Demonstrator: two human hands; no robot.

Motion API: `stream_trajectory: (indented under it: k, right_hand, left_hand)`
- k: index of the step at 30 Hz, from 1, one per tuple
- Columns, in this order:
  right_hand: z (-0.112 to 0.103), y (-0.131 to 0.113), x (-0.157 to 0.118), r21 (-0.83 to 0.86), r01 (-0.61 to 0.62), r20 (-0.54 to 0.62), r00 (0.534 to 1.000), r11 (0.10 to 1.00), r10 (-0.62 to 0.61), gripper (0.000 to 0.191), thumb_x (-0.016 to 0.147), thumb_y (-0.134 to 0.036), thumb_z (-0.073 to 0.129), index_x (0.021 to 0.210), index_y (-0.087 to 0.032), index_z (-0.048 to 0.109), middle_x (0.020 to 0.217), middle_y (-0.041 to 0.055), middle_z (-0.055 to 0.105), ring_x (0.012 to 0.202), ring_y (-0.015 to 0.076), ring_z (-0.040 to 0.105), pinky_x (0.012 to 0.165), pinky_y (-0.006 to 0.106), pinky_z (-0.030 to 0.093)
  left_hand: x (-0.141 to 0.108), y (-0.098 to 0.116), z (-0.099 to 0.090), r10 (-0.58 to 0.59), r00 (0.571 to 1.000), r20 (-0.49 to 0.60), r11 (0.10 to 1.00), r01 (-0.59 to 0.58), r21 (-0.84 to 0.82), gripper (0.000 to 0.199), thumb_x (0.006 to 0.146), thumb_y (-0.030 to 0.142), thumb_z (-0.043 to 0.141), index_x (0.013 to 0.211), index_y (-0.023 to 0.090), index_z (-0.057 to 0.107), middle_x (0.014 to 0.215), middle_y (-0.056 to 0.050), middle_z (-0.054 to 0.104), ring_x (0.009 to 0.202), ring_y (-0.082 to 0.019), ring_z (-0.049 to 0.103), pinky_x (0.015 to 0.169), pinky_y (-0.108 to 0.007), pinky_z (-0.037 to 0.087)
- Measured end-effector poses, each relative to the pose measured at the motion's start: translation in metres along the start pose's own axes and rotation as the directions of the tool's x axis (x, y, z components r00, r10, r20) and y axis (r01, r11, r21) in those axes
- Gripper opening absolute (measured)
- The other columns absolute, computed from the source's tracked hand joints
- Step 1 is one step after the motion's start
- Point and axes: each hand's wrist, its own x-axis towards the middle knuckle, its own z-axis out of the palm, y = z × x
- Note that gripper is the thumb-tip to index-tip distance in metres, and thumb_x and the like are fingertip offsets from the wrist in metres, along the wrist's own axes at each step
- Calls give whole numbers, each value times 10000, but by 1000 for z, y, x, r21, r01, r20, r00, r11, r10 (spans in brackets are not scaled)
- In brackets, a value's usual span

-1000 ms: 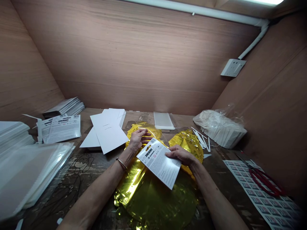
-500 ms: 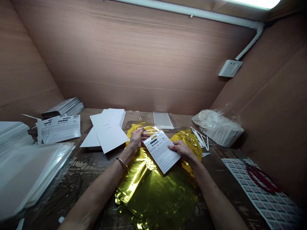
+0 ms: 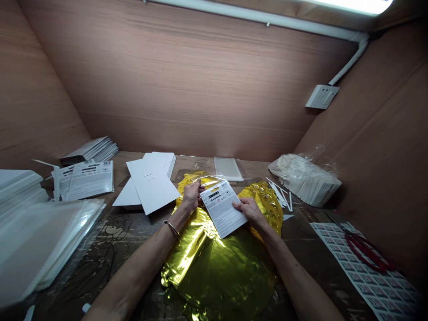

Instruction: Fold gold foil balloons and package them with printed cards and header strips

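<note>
A white printed card point(image 3: 223, 211) with a yellow-edged hang slot and small black print is tilted above gold foil sheeting point(image 3: 220, 276). My right hand point(image 3: 250, 210) pinches its right edge, thumb on top. At the card's upper left, my left hand point(image 3: 191, 196) is closed on a clear plastic bag point(image 3: 214, 179), whose film shines around the card's top end. How far the card sits inside the film is hard to make out. The crinkled gold foil spreads beneath both hands.
White blank cards point(image 3: 152, 183) lie left of centre. Clear bags point(image 3: 56, 240) and packaged cards point(image 3: 95, 178) are farther left. On the right are a bagged bundle of white strips point(image 3: 304, 178), red-handled scissors point(image 3: 368, 254) and a sticker sheet point(image 3: 354, 267). Clear sleeves point(image 3: 228, 168) lie at the back.
The card has shifted slightly up and left, toward my left hand, with my right hand still pinching it. My left hand's fingers have drawn closer together at the card's corner.
</note>
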Motion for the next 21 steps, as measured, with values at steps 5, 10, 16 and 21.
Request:
stream_trajectory:
  k: [5, 10, 16, 21]
  right_hand:
    - [3, 3, -1, 13, 21, -13, 1000, 1000, -20, 203, 581, -359, 564, 584, -156, 564, 475, -1, 499, 473, 129, 444, 433, 236, 317]
    - [8, 1, -4, 36, -3, -19, 1000, 999, 4, 179, 610, -357, 557, 599, -179, 565, 491, 9, 520, 503, 152, 475, 437, 253, 346]
    - [17, -5, -5, 315, 50, -133, 991, 948, -8, 289, 509, -311, 643, 713, -139, 532, 561, 0, 571, 492, 141, 518, 464, 254, 405]
    - [18, -10, -5, 394, 78, -161, 987, 916, -14, 482, 509, -288, 668, 928, -156, 468, 601, 4, 606, 537, 171, 569, 506, 285, 462]
  left_hand:
    - [-5, -1, 0, 23, 994, 107, 998, -17, -52, 185, 631, 208, 611, 553, 133, 460, 426, 14, 509, 360, -99, 479, 369, -228, 418]
    - [-7, -3, 0, -34, 974, 226, 997, 49, -64, 104, 549, 54, 630, 556, 90, 532, 498, -28, 579, 443, -108, 528, 457, -227, 457]
    - [-12, -10, 7, -114, 945, 307, 987, 144, -75, 150, 537, 14, 631, 675, 64, 602, 658, -77, 642, 570, -150, 585, 607, -274, 486]
    - [-17, -13, 12, -119, 920, 373, 983, 162, -84, 182, 566, 8, 615, 741, 55, 609, 726, -106, 648, 631, -182, 596, 653, -303, 483]
